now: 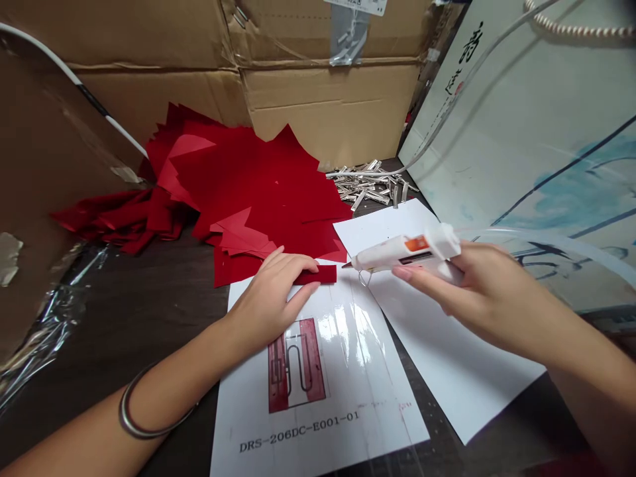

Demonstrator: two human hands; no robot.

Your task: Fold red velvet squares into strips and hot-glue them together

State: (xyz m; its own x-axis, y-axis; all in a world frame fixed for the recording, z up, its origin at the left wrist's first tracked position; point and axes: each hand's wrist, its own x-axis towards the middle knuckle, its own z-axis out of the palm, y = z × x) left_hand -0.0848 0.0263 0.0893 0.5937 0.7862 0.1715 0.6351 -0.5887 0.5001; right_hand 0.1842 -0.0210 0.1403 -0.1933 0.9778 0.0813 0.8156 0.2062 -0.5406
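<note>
1. L hand (275, 291) – fingers narrow, pinching the red strip (326, 274) between thumb and fingertips; strip's R end protrudes.
2. Strip position: near top edge of the printed sheet (358, 377), above the printed dwg. Sheet is marked DRS-206DC-E001-01.
3. R hand (489, 301) – fingers wrapped round rear of the white glue gun (397, 255), w/ one digit extended along its side.
4. Gun nozzle points L, just beside strip's R end. Clear tube (556, 238) trails R from rear of gun.
5. Plain sheet (457, 371) lies under gun and R hand, R of printed sheet.
6. Red fabric pcs (258, 172) are heaped behind L hand; metal clips (370, 187) are piled R of fabric, nr. cardboard box (328, 112).
</note>
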